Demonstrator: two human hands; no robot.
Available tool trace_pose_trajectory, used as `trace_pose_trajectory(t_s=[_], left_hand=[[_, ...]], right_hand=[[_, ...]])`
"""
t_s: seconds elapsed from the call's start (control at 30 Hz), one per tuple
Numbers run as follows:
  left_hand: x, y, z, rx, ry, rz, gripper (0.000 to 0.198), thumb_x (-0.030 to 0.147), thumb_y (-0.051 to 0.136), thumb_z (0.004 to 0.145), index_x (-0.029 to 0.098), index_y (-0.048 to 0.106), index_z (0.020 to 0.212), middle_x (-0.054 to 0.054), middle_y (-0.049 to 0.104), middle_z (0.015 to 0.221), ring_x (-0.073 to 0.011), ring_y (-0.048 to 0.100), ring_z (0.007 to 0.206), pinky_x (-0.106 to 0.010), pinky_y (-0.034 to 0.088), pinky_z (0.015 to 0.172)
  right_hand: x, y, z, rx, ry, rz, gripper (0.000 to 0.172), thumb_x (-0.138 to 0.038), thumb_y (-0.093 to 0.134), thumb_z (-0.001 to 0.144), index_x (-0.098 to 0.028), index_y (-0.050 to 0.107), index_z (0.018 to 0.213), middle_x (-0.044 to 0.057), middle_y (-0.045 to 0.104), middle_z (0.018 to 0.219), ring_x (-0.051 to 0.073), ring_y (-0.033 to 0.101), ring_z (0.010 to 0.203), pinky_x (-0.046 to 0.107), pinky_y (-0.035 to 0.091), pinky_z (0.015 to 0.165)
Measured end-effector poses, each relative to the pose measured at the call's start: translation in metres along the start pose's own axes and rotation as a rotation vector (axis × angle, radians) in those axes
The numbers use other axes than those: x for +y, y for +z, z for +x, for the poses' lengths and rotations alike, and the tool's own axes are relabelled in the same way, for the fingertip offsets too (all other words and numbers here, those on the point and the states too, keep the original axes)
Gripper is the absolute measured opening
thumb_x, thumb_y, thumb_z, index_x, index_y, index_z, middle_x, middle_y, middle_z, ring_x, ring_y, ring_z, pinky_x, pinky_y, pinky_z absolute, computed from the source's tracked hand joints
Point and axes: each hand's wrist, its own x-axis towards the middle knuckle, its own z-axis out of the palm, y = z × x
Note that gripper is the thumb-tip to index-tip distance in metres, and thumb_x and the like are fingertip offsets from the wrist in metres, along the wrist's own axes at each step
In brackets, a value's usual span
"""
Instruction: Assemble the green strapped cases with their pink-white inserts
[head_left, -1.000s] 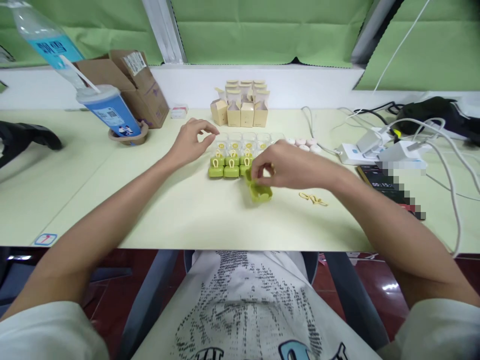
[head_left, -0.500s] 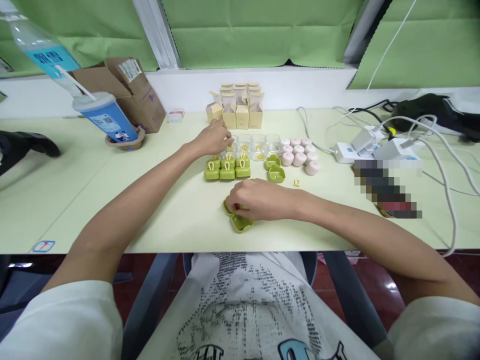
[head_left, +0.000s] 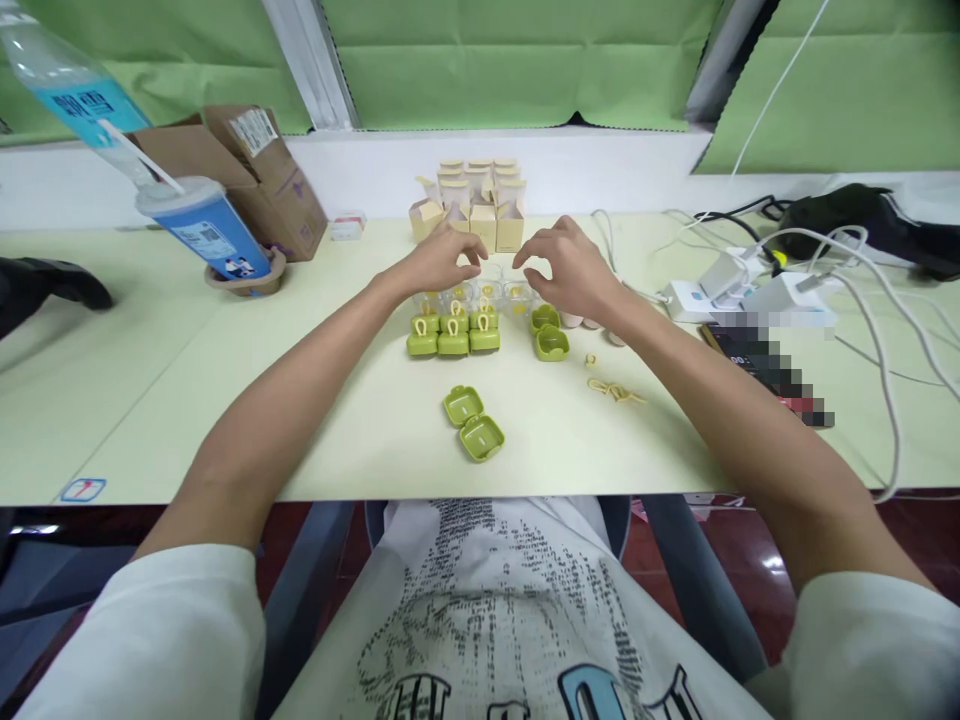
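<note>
My left hand [head_left: 448,260] hovers over the left of the clear plastic containers [head_left: 516,295], thumb and fingers apart, nothing visible between them. Facing it, my right hand [head_left: 566,265] is over the right end of the same containers, also with a gap between thumb and fingers. Just in front stand several closed green cases [head_left: 453,343] with pale yellow loops on top. An opened green case [head_left: 481,437] lies nearest me, its two halves spread flat. Another opened green case [head_left: 553,343] sits beside the closed ones. Pink round pieces [head_left: 572,321] are mostly hidden by my right hand and forearm.
Small beige boxes [head_left: 484,229] stand by the wall. A small yellow piece [head_left: 590,360] and yellow straps [head_left: 616,391] lie at right. Power strips [head_left: 784,302] with white cables fill the far right. A blue cup [head_left: 217,240] and cardboard box [head_left: 289,205] are at left.
My right hand has left the near opened green case and moved up to the clear containers. Yellow straps now show on the table at right. My left hand has shifted slightly right.
</note>
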Motion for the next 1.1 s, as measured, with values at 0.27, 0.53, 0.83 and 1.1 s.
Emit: trace_pose_trajectory(t_s=[0.27,0.53,0.83,1.1], left_hand=[[-0.037,-0.049,-0.018,-0.253,-0.183,0.023,0.04,0.041,0.081,0.072,0.024,0.085,0.107,-0.005,0.083,0.092,-0.0271,0.077,0.09,-0.038,0.058,0.092],[-0.025,-0.039,-0.02,-0.295,-0.083,-0.017,0.058,0.034,0.076,0.075,0.026,0.082,0.133,-0.004,0.084,0.101,-0.0265,0.077,0.094,-0.041,0.058,0.098],[-0.015,-0.042,-0.02,-0.377,-0.145,0.052,0.045,0.024,0.07,0.084,0.017,0.084,0.126,-0.009,0.084,0.113,-0.0256,0.077,0.102,-0.038,0.056,0.105],[0.042,-0.069,-0.061,-0.062,0.121,0.063,0.037,0.034,0.068,0.099,0.02,0.078,0.132,-0.009,0.08,0.126,-0.0284,0.071,0.117,-0.044,0.051,0.113]], right_hand=[[0.0,0.007,0.051,-0.299,-0.037,-0.107,0.055,-0.003,0.066,0.084,-0.019,0.076,0.136,0.011,0.083,0.114,0.037,0.06,0.119,0.052,0.047,0.108],[-0.001,0.025,0.06,-0.408,0.017,-0.153,0.061,0.002,0.064,0.086,-0.026,0.078,0.139,0.01,0.083,0.113,0.037,0.061,0.125,0.047,0.051,0.106],[0.005,0.024,0.06,-0.468,0.013,-0.123,0.057,-0.002,0.063,0.091,-0.021,0.075,0.144,0.012,0.081,0.123,0.027,0.073,0.114,0.036,0.056,0.095],[0.003,-0.038,0.014,-0.243,-0.079,-0.045,0.031,-0.02,0.062,0.097,-0.024,0.085,0.118,0.009,0.085,0.107,0.027,0.077,0.097,0.041,0.059,0.09]])
